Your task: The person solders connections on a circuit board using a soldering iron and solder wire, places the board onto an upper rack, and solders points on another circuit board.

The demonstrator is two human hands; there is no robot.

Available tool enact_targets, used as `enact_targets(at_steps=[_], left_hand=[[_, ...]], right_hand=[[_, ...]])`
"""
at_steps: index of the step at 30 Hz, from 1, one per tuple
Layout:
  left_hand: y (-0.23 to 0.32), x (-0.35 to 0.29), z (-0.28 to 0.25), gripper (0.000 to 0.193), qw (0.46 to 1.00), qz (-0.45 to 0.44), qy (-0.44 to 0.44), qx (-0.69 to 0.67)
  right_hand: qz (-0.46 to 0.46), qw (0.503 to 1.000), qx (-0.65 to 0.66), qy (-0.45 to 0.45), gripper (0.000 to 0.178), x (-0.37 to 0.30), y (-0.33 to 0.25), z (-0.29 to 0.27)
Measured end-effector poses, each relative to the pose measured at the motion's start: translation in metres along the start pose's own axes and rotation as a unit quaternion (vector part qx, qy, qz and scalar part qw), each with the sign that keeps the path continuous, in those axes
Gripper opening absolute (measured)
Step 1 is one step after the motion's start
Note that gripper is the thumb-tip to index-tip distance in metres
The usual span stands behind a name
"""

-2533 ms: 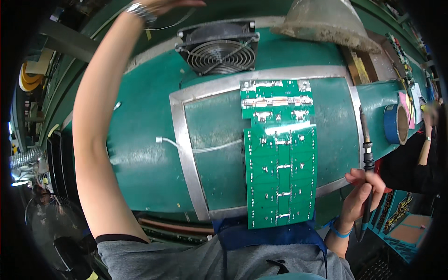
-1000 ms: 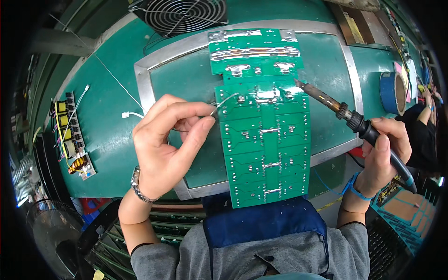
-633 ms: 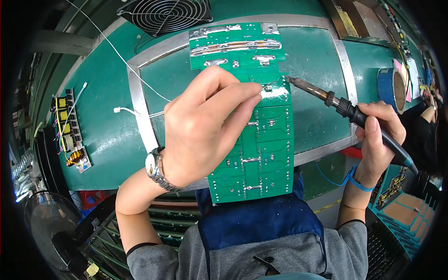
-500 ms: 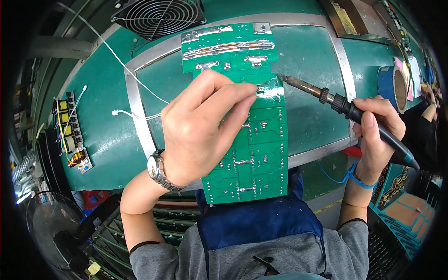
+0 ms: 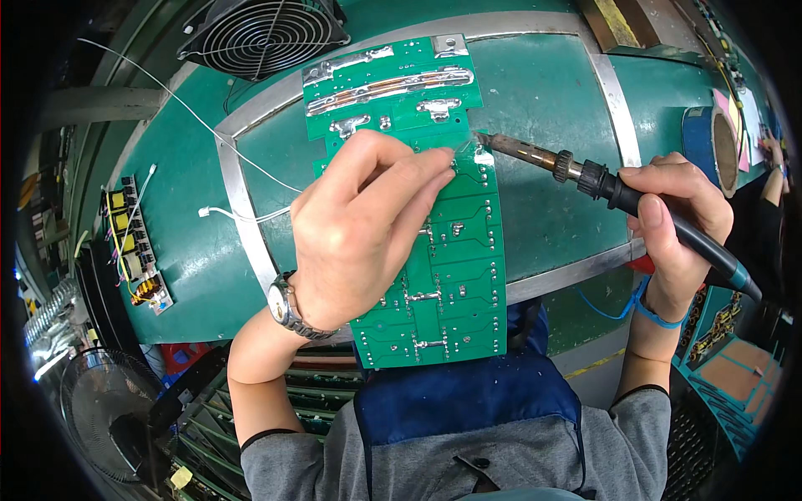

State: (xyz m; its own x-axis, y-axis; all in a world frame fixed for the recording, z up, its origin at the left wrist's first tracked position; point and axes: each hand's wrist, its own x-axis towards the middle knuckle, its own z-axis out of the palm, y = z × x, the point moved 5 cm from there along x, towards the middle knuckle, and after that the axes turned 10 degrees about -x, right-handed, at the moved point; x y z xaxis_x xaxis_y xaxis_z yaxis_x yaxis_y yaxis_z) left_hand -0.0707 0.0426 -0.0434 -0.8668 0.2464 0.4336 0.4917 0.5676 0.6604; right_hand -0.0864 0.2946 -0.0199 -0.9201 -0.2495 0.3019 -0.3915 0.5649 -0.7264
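Observation:
A long green circuit board (image 5: 464,275) lies solder side up, its near end reaching over the table edge towards my lap. My left hand (image 5: 359,225), with a metal wristwatch (image 5: 288,305), is closed above the board. Its thumb and forefinger pinch a thin solder wire (image 5: 464,147), whose end points at the iron's tip. In my right hand (image 5: 681,200) is a black-handled soldering iron (image 5: 591,179), slanting down leftward. Its tip is at the board's right edge, beside shiny joints; whether it touches is unclear. The left hand hides part of the board.
A fan with a round wire guard (image 5: 267,42) stands at the back. A small component board (image 5: 132,242) lies at left, near a white cable with a plug (image 5: 205,212). To the right is a blue tape roll (image 5: 708,150). A thin pale strand (image 5: 188,113) runs to my left hand.
The board sits slightly further left in the view, and the iron's tip has shifted left with it. Solder wire now shows between my left fingertips and the tip. Both grips are unchanged.

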Motion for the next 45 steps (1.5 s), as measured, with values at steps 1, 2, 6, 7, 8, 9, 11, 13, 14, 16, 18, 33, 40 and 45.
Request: enact_targets(at_steps=[1,2,6,7,8,9,11,13,14,16,18,33,40,45], left_hand=[[0.001,0.0,-0.002,0.021,1.0,-0.001,0.006,0.002],[0.002,-0.001,-0.004,0.021,1.0,-0.007,0.011,0.004],[0.008,-0.006,-0.008,0.022,1.0,-0.005,-0.002,-0.009],[0.009,-0.007,-0.007,0.022,1.0,0.002,-0.009,-0.014],[0.01,-0.009,-0.004,0.023,1.0,0.01,-0.016,-0.018],[0.01,-0.01,-0.002,0.023,0.999,0.018,-0.023,-0.023],[0.009,-0.01,0.001,0.024,0.999,0.03,-0.02,-0.024],[0.009,-0.01,0.002,0.024,0.999,0.039,-0.017,-0.02],[0.009,-0.01,0.002,0.024,0.999,0.042,-0.015,-0.016],[0.011,-0.01,0.002,0.024,0.999,0.044,-0.017,-0.005],[0.012,-0.01,0.001,0.023,0.999,0.043,-0.023,0.013],[0.022,-0.018,0.003,0.026,0.995,0.065,-0.077,0.015],[0.029,-0.022,0.0,0.024,0.99,0.092,-0.109,-0.021],[0.028,-0.027,0.007,0.025,0.989,0.099,-0.113,0.005]], right_hand=[[-0.011,1.0,0.006,0.005,0.018,-0.001,-0.001,-0.002],[-0.015,1.0,0.006,0.007,0.018,-0.001,-0.002,-0.005],[-0.062,0.998,-0.01,0.021,0.02,-0.007,-0.007,-0.013],[-0.073,0.997,-0.02,0.023,0.021,-0.008,-0.006,-0.01],[-0.065,0.998,-0.017,0.018,0.021,-0.009,-0.005,-0.008],[-0.068,0.997,-0.018,0.014,0.021,-0.01,-0.004,-0.006],[-0.072,0.997,-0.036,0.011,0.02,-0.013,-0.005,-0.003],[-0.075,0.997,-0.029,0.005,0.02,-0.015,-0.007,-0.002],[-0.08,0.996,-0.032,0.005,0.02,-0.015,-0.008,-0.002],[-0.089,0.995,-0.037,0.007,0.021,-0.016,-0.01,-0.001],[-0.075,0.996,-0.05,0.004,0.021,-0.018,-0.009,-0.003],[-0.11,0.993,-0.04,-0.011,0.02,-0.036,-0.014,-0.003],[-0.103,0.995,-0.005,-0.008,0.021,-0.043,-0.013,-0.014],[-0.121,0.993,-0.001,-0.013,0.02,-0.051,-0.015,-0.007]])
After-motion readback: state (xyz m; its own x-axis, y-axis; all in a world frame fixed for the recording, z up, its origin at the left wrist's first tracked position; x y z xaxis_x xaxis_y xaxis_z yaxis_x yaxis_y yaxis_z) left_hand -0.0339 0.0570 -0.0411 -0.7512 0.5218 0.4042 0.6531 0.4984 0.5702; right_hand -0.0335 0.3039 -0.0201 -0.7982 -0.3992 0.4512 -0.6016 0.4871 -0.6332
